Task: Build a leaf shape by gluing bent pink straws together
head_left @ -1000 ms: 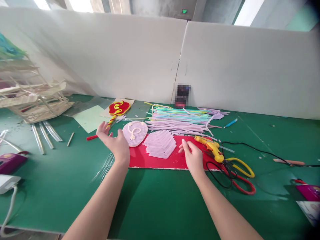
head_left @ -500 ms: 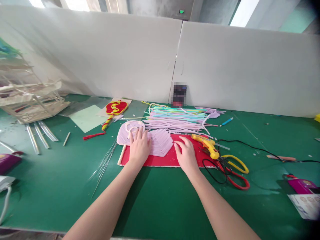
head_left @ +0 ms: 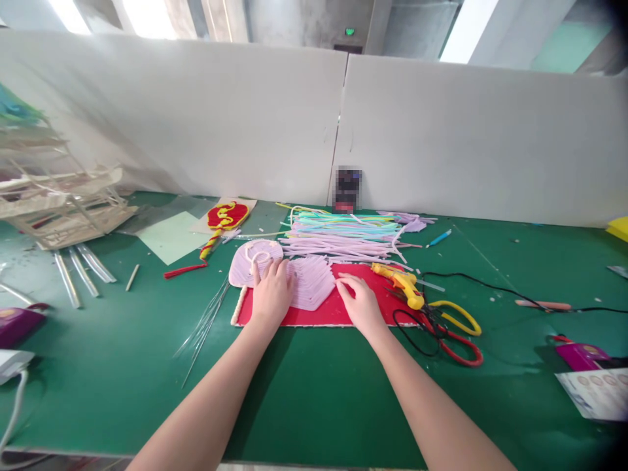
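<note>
My left hand lies palm down, fingers stretched out, across a rounded lilac pipe-cleaner piece and the angled lilac pipe-cleaner panel beside it. A pale loop is on the rounded piece near my fingertips. My right hand has its thumb and forefinger closed at the right corner of the panel. Both lilac pieces rest partly on a red board, with a cream twisted strip at its left end. A yellow glue gun lies on the board's right side, next to scissors with red and yellow handles.
Behind the board lies a heap of lilac, mint and yellow pipe cleaners. A red and yellow fan-shaped ornament, thin wires and a rack are to the left. A black cord runs right. A white partition stands behind.
My right hand's thumb and forefinger have come closer together at the panel's corner. My left hand's fingers have drawn slightly together on the lilac pieces. The camera view has shifted slightly.
</note>
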{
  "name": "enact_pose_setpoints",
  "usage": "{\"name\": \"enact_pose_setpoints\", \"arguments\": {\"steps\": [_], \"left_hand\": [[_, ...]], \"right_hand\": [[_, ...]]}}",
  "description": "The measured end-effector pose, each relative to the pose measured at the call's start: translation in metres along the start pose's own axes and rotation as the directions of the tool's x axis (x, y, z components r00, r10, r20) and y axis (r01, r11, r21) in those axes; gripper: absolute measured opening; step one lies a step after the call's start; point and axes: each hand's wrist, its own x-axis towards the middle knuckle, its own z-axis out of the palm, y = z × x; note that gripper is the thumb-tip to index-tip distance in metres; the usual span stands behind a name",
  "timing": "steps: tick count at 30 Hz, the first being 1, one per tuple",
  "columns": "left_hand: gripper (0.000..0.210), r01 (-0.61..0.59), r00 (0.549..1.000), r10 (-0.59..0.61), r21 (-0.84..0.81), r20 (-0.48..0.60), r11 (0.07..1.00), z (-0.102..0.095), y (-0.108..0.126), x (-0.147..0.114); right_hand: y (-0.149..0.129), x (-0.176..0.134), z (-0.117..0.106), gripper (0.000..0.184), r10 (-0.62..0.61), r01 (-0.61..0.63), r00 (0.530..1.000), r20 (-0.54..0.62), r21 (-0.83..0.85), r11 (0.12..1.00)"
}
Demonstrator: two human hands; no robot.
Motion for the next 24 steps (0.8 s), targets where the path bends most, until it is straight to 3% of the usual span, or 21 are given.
{"name": "enact_pose_setpoints", "arguments": {"steps": [7, 12, 16, 20, 24], "left_hand": [[0.038, -0.038, 0.998, 0.040, -0.047, 0.047, 0.998, -0.005, -0.002, 0.002], [0.043, -0.003, 0.996, 0.022, -0.210, 0.085, 0.978, -0.003, -0.002, 0.003], [0.044, 0.036, 0.997, -0.011, -0.365, 0.070, 0.930, -0.004, -0.002, 0.005], [0.033, 0.143, 0.983, -0.170, -0.285, -0.072, 0.948, -0.017, -0.015, 0.010], [0.033, 0.460, 0.870, -0.468, -0.085, -0.154, 0.884, -0.031, -0.042, 0.014]], "right_hand": [[-0.012, -0.002, -0.007, 0.018, 0.049, -0.049, 0.999, 0.010, 0.050, 0.998], [-0.011, -0.001, -0.011, 0.019, 0.108, -0.105, 0.994, -0.035, 0.064, 0.992], [-0.011, 0.000, -0.012, 0.017, -0.049, 0.046, 0.997, -0.059, -0.056, 0.997], [-0.013, -0.003, -0.006, 0.019, -0.187, 0.189, 0.982, 0.020, -0.096, 0.977], [-0.011, -0.005, -0.002, 0.017, -0.166, 0.170, 0.985, 0.045, -0.087, 0.982]]}}
